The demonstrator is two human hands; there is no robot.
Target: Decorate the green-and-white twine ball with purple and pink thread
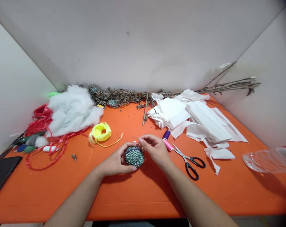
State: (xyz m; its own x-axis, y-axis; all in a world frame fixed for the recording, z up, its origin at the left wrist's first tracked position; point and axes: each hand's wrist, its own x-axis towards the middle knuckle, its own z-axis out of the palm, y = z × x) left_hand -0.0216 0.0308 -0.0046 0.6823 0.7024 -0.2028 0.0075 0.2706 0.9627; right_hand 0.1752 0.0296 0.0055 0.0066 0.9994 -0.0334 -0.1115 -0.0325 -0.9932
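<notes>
My left hand cups a small ball wound with green and white twine, holding it just above the orange table. My right hand is at the ball's top right edge, thumb and fingers pinched together on something thin that I cannot make out. A fine strand or needle seems to stick out to the left of the fingertips. Just right of that hand lie a purple thread spool, a pink spool and black-handled scissors.
White stuffing, red ribbon and a coil of yellow ribbon lie at the left. Dry twigs line the back wall. White cloth pieces cover the right. A clear plastic item and a dark phone sit at the edges.
</notes>
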